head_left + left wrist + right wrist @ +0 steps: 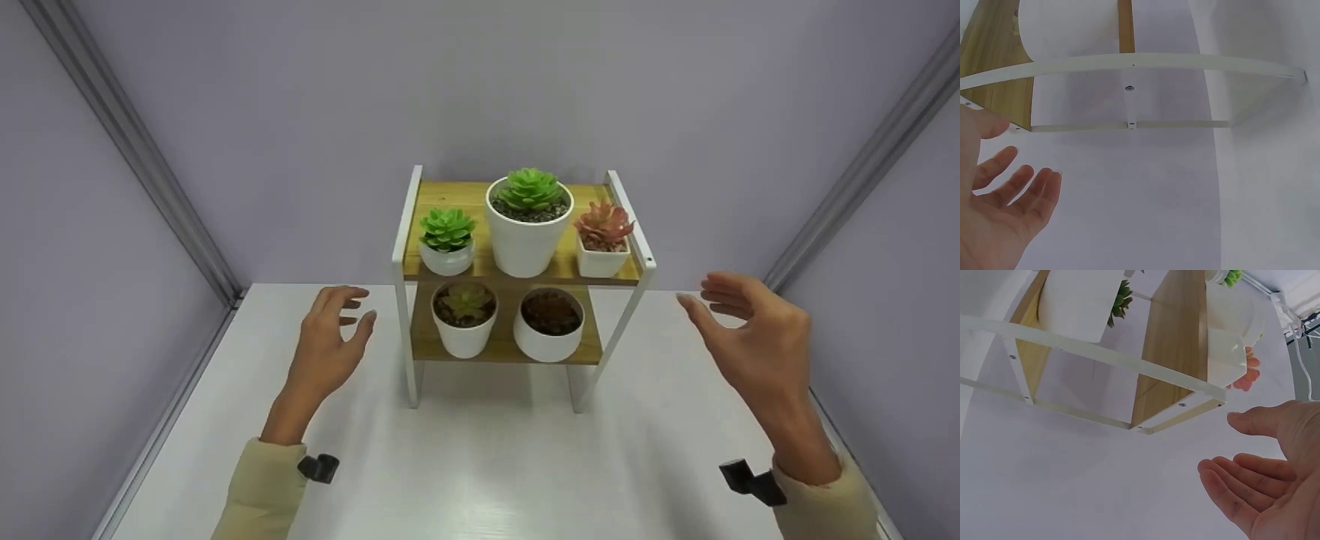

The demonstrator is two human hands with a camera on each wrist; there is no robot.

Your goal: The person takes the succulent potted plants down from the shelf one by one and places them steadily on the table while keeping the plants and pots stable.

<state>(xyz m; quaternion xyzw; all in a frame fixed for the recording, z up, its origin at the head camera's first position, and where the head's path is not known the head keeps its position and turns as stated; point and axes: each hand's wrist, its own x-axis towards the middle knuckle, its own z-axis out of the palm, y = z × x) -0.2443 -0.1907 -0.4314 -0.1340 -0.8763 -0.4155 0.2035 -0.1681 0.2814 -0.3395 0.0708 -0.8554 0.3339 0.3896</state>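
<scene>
A two-tier plant stand (pixel 523 361) with wooden shelves and a white frame stands in the middle of the head view. On its top shelf are a small green succulent (pixel 448 229), a larger green succulent in a tall white pot (pixel 527 244) and a reddish succulent in a square pot (pixel 601 261). Below sit a white pot with a dull green plant (pixel 465 336) and a round white pot with a dark plant (pixel 548 344). My left hand (pixel 330 341) hovers left of the stand, fingers loosely bent, holding nothing. To its right, my right hand (pixel 757 337) is likewise unoccupied, thumb apart from the fingers.
The stand rests on a white table (pixel 480 465) close to the back wall (pixel 480 90). Grey walls with metal corner posts (pixel 142 157) close in both sides. Behind the stand in the right wrist view, a white cable (pixel 1304 363) hangs at the upper right.
</scene>
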